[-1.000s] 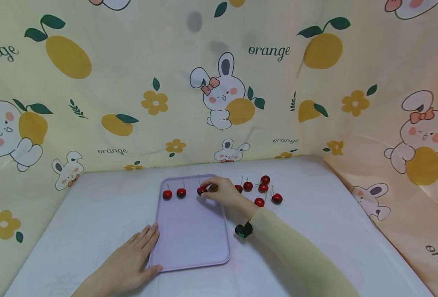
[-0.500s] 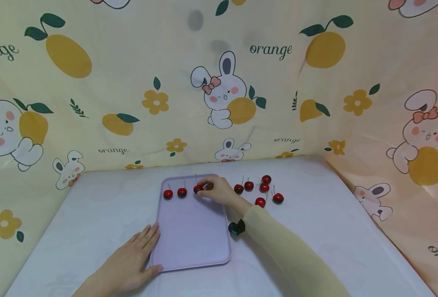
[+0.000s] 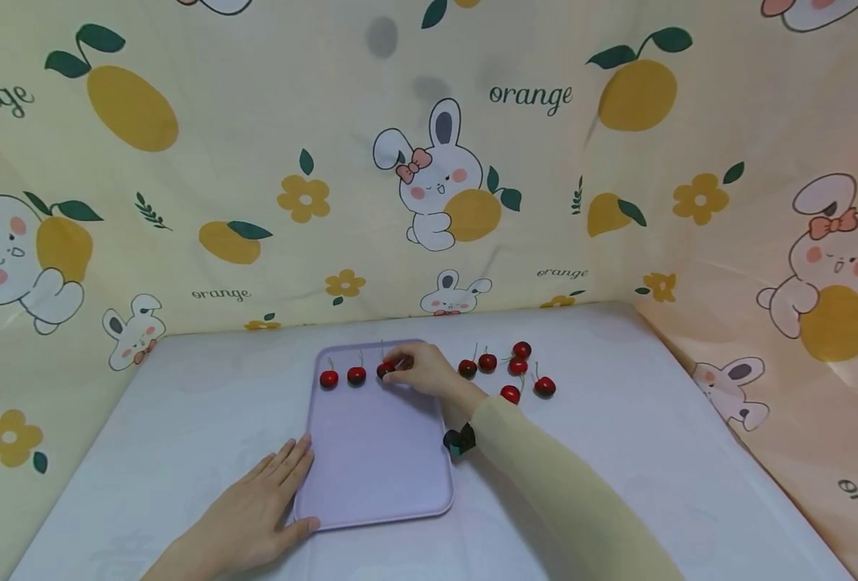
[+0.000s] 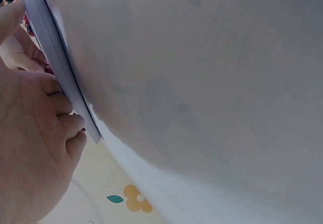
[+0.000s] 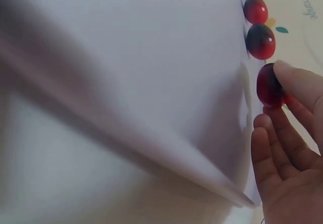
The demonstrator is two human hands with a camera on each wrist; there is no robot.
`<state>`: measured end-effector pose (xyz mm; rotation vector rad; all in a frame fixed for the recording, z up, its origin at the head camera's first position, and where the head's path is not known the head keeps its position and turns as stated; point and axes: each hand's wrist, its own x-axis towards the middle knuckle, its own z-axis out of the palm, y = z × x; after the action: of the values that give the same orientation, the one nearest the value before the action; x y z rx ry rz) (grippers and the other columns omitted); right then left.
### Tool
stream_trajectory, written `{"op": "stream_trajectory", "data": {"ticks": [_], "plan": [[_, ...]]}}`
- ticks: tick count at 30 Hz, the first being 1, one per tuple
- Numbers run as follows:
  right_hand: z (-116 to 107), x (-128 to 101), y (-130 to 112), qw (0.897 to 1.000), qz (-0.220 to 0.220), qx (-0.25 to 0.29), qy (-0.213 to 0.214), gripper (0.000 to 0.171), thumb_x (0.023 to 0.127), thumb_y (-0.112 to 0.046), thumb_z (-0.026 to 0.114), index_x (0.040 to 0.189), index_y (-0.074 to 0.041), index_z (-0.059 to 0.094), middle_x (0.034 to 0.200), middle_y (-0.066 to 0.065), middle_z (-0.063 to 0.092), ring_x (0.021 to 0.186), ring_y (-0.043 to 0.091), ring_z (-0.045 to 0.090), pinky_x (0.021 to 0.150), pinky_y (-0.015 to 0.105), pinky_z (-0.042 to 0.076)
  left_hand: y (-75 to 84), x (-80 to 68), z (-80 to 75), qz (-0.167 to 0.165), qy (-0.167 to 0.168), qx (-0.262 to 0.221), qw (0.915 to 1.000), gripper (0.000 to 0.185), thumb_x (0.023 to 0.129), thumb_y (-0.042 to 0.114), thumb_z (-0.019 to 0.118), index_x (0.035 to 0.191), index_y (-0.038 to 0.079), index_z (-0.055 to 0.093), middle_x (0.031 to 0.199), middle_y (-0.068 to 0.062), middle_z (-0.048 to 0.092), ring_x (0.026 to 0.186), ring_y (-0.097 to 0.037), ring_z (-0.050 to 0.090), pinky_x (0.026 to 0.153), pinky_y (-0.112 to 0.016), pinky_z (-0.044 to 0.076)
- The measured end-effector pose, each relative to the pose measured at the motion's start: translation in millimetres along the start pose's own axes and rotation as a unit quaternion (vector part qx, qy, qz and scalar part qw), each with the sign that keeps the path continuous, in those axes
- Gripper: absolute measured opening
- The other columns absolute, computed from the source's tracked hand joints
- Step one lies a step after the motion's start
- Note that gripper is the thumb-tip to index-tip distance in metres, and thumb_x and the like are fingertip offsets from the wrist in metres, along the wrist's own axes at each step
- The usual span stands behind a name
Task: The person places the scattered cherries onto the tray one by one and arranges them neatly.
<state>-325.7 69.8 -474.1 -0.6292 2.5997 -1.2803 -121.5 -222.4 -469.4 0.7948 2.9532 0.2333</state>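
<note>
Over the far part of a lilac tray, my right hand pinches a dark red cherry between thumb and fingers; the cherry's stem points up. In the right wrist view the thumb lies against this cherry, and the other fingers curl below it. Two more cherries, a left one and a nearer one, stand on the tray in line with it, stems up. My left hand lies flat with fingers straight, its fingertips and thumb at the tray's left edge.
Right of the tray, several loose cherries lie on the white tabletop. A dark green wrist-worn item hangs by the right sleeve. Behind and beside the table stands a patterned cloth with rabbits and oranges.
My right hand has shifted slightly left with its cherry, bringing it closer to the two standing on the tray. The left hand keeps its place at the tray's edge.
</note>
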Motion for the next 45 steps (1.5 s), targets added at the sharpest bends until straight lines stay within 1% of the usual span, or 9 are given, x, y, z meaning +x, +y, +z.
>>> {"op": "stream_trajectory", "data": {"ticks": [5,12,16,22,32,36,45], "plan": [[-0.3,2.2,0.6,1.0,0.001,-0.015,-0.01,0.03,0.09,-0.022,0.084,0.118,-0.015,0.076,0.107,-0.003,0.073,0.093,0.014,0.062,0.081,0.028,0.054,-0.8,-0.1,1.1,-0.001,-0.001,0.001,1.0,0.092,0.096,0.066,0.057,0.154,-0.004,0.045,0.167,-0.019,0.033,0.153,-0.039,0.033,0.121,-0.056,0.034],[-0.5,5.3,1.4,1.0,-0.004,-0.026,-0.016,0.027,0.09,-0.02,0.084,0.115,-0.013,0.077,0.103,-0.003,0.074,0.09,0.013,0.062,0.076,0.026,0.053,-0.1,-0.5,0.9,0.002,-0.001,-0.002,1.0,0.092,0.096,0.066,0.057,0.153,-0.005,0.045,0.166,-0.02,0.034,0.152,-0.04,0.034,0.12,-0.057,0.034],[0.0,6.9,3.1,0.999,-0.002,-0.03,-0.018,0.027,0.09,-0.021,0.084,0.115,-0.014,0.077,0.102,-0.004,0.073,0.089,0.012,0.062,0.076,0.025,0.053,0.1,-0.4,0.0,0.001,-0.001,-0.002,1.0,0.092,0.097,0.066,0.057,0.154,-0.005,0.045,0.166,-0.02,0.034,0.152,-0.04,0.034,0.12,-0.057,0.034],[-0.5,7.7,2.1,0.999,-0.005,-0.034,-0.021,0.029,0.09,-0.023,0.084,0.117,-0.013,0.076,0.104,-0.003,0.073,0.091,0.013,0.062,0.079,0.026,0.053,-0.1,0.7,-0.5,-0.007,-0.012,-0.005,0.9999,0.093,0.096,0.067,0.058,0.154,-0.004,0.045,0.167,-0.018,0.033,0.153,-0.039,0.033,0.121,-0.057,0.033],[-0.8,6.9,-0.2,0.999,0.005,-0.033,-0.023,0.032,0.09,-0.023,0.084,0.118,-0.011,0.075,0.105,0.0,0.073,0.09,0.014,0.062,0.075,0.025,0.052,-0.3,1.8,-0.7,-0.013,-0.022,-0.009,0.9996,0.094,0.095,0.069,0.056,0.155,-0.003,0.043,0.168,-0.018,0.031,0.154,-0.039,0.031,0.121,-0.057,0.032],[-0.3,7.2,1.0,0.999,0.009,-0.031,-0.024,0.031,0.091,-0.023,0.083,0.119,-0.012,0.075,0.107,-0.001,0.072,0.093,0.014,0.063,0.078,0.025,0.053,0.1,1.6,-0.5,-0.012,-0.021,-0.008,0.9997,0.094,0.095,0.068,0.057,0.155,-0.003,0.044,0.167,-0.018,0.032,0.153,-0.039,0.032,0.121,-0.057,0.032],[-0.9,6.5,1.3,1.0,0.016,-0.016,-0.022,0.035,0.09,-0.024,0.084,0.122,-0.013,0.074,0.113,0.0,0.071,0.101,0.016,0.065,0.086,0.03,0.056,1.1,2.4,-1.0,-0.025,-0.033,-0.015,0.999,0.095,0.095,0.068,0.057,0.156,-0.003,0.042,0.168,-0.017,0.03,0.154,-0.039,0.03,0.122,-0.057,0.031]]}}
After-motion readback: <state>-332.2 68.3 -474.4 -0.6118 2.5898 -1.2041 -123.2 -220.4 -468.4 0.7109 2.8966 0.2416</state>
